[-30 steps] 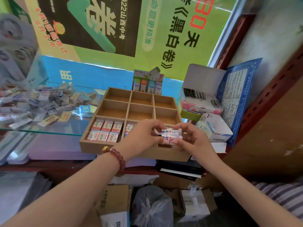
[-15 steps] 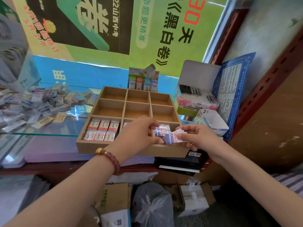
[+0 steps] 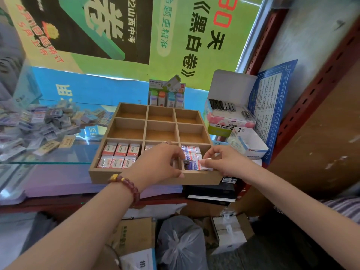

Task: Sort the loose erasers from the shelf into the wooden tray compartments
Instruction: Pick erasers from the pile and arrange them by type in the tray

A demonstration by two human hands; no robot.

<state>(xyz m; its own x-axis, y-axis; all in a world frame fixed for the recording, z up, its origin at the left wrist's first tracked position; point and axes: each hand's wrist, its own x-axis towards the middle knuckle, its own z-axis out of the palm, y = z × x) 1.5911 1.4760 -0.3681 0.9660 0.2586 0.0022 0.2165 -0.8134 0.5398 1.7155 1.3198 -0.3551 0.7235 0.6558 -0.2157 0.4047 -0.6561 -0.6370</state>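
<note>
A wooden tray [image 3: 136, 178] with nine compartments sits on the shelf. Its near-left compartment holds several red-and-white erasers [image 3: 120, 155]. Blue-and-white erasers [image 3: 191, 152] lie in the near-right compartment. My right hand [image 3: 224, 161] pinches a blue-and-white eraser [image 3: 195, 165] at that compartment's front. My left hand [image 3: 157, 164] hovers over the near-middle compartment, its fingertips curled onto the erasers in the near-right one. A heap of loose erasers [image 3: 44, 123] lies on the glass shelf at the left.
An open white box of clips [image 3: 228, 106] and a small blue-white box [image 3: 247, 145] stand right of the tray. A display of correction tapes [image 3: 166, 94] stands behind it. Cardboard boxes and a grey bag [image 3: 179, 242] lie on the floor below.
Both hands have come down from above the tray into its near-right compartment, bringing the blue-and-white erasers with them. The right hand has lowered its eraser to the compartment's front.
</note>
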